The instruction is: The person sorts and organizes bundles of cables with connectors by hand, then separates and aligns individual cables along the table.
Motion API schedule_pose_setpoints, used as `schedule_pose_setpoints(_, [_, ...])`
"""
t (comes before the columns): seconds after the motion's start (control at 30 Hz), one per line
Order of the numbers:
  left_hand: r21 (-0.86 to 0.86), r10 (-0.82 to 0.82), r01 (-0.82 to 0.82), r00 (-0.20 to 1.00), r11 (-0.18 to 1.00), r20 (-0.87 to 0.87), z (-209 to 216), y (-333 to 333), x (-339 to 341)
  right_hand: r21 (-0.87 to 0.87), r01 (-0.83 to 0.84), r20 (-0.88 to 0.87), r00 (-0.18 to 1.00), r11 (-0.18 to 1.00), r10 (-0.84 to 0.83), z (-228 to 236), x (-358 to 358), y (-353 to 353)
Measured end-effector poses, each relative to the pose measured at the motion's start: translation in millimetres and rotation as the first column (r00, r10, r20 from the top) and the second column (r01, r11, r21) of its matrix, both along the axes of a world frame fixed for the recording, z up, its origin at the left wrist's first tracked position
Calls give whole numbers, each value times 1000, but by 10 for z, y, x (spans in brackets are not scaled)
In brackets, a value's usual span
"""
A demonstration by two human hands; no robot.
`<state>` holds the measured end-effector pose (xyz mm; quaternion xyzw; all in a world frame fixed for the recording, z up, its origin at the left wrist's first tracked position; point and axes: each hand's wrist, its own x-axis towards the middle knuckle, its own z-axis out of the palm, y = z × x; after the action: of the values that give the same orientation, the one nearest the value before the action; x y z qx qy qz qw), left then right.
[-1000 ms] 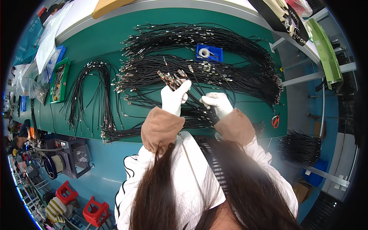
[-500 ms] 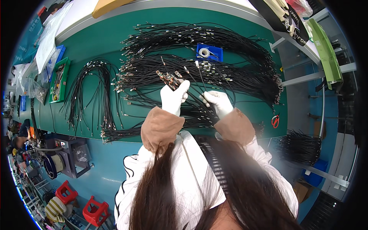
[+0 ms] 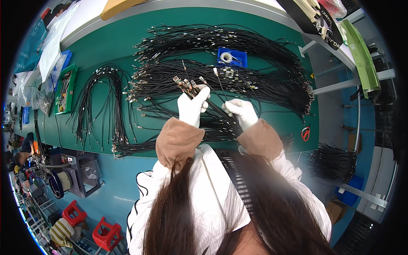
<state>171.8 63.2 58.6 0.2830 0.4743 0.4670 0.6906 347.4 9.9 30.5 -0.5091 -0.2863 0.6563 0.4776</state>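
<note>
My left hand (image 3: 192, 107), in a white glove, is closed around a bundle of black cables (image 3: 185, 86) whose metal connector ends stick up above the thumb. To its right, my gloved right hand (image 3: 241, 113) pinches a single black cable (image 3: 221, 87) between thumb and fingers. That cable rises up and left to a pale connector (image 3: 215, 71). The lengths of the bundle run down and right, passing beneath my right hand. Behind both hands lies a wide pile of black cables (image 3: 165, 72) with connectors at the ends.
A blue box (image 3: 241, 59) holding a white tape roll (image 3: 226, 57) sits amid the cables. Red-handled scissors (image 3: 305, 133) lie at the green table's right. At the left are another cable bunch (image 3: 100, 85) and a green tray (image 3: 72, 76). More cables (image 3: 332, 163) hang beyond the right edge.
The single cable's pale connector has tilted slightly left. The connector ends in my left hand have shifted a little. Both hands stay in almost the same place.
</note>
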Motion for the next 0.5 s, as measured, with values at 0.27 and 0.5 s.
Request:
schedule_pose_setpoints(0.27, [1,-41,41,999,999,-23,24,-5,-9,156,-1,170,985,988,-26,-53,-12,-34])
schedule_pose_setpoints(0.5, [20,-63,62,998,998,19,-11,-5,-31,179,19,268,961,984,-67,-57,-55,-50])
